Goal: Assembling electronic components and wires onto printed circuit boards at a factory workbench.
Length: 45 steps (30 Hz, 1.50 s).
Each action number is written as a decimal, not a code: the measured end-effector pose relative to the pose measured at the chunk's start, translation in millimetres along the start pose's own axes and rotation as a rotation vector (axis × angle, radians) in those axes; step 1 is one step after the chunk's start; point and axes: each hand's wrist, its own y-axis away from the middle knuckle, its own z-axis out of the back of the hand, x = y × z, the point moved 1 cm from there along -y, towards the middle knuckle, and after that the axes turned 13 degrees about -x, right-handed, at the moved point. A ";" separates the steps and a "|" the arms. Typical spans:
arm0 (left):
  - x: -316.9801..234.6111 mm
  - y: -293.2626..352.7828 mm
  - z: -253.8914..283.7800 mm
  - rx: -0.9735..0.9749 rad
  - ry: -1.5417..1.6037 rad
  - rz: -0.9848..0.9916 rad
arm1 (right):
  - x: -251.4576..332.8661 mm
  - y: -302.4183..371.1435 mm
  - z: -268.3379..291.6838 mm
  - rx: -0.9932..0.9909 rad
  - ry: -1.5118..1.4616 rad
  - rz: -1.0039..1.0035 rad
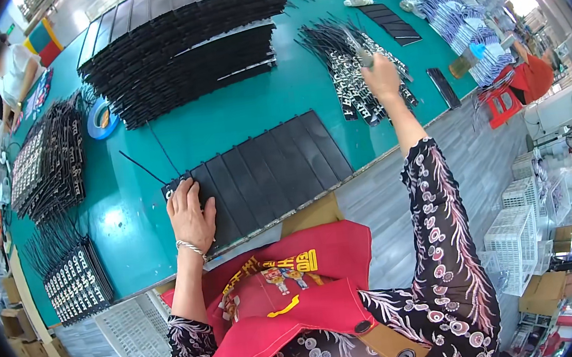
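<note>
Near the table's front edge, my left hand [191, 216] lies flat, fingers stretched, on the left end of a ridged black panel [264, 170]. Under its fingertips shows a black strip with white markings [174, 186], two thin black wires running from that end. My right hand [382, 78] is closed around a slim tool with a greyish-green handle [361, 53]; its exact kind is unclear. It hovers at or over a loose heap of black strips with white lettering [353, 91]; whether the tool touches them I cannot tell.
A tall stack of black panels [198, 69] stands at the back. Lettered strips [47, 162] pile up on the left, near a blue tape roll [102, 119]. Wrapped bundles [449, 8] line the far right, by a small jar [459, 66]. Another person [17, 71] works far left.
</note>
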 end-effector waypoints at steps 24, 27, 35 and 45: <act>34.5 91.4 9.5 -0.063 -0.090 0.019 | -69.4 70.2 -69.5 0.134 -0.360 -0.183; 36.3 104.7 24.0 0.062 -0.108 0.042 | -67.2 91.8 -53.4 0.213 -0.629 -0.342; 16.0 109.1 49.0 0.066 -0.136 0.061 | 127.6 162.4 28.4 0.657 -1.415 -0.635; -24.0 75.9 47.6 0.088 -0.102 0.110 | 290.6 217.6 81.6 1.046 -1.375 -0.498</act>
